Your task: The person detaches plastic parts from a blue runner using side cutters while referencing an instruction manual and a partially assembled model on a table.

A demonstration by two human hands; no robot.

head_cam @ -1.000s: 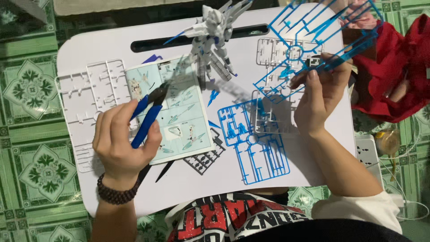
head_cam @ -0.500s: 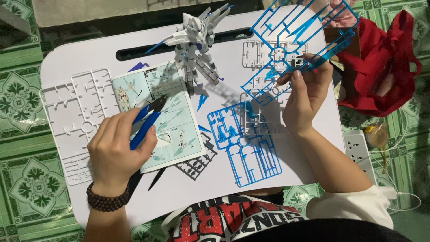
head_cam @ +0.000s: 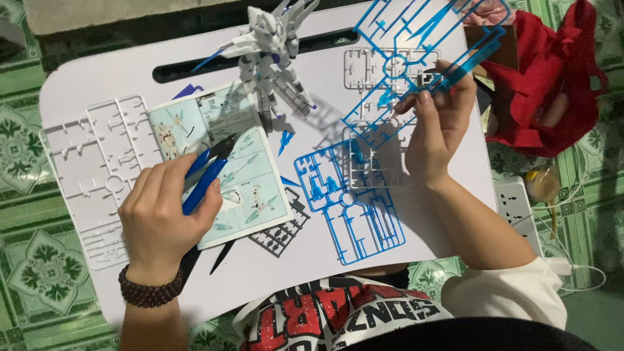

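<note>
A white plastic parts frame (head_cam: 97,169) lies just left of my left hand (head_cam: 166,224), whose fingers wrap the blue-handled nippers (head_cam: 207,174) over the pale folded instruction sheet (head_cam: 250,175). My right hand (head_cam: 439,130) pinches the clear blue plastic parts frame (head_cam: 422,58), lifted, tilted.

Blue-handled nippers (head_cam: 207,174) — clear-blue parts frame (head_cam: 416,58), white table (head_cam: 117,78).

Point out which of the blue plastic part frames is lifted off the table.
The clear blue frame at the top right, pinched by the right hand. The other blue frame lies flat on the white table near the person's chest.
</note>
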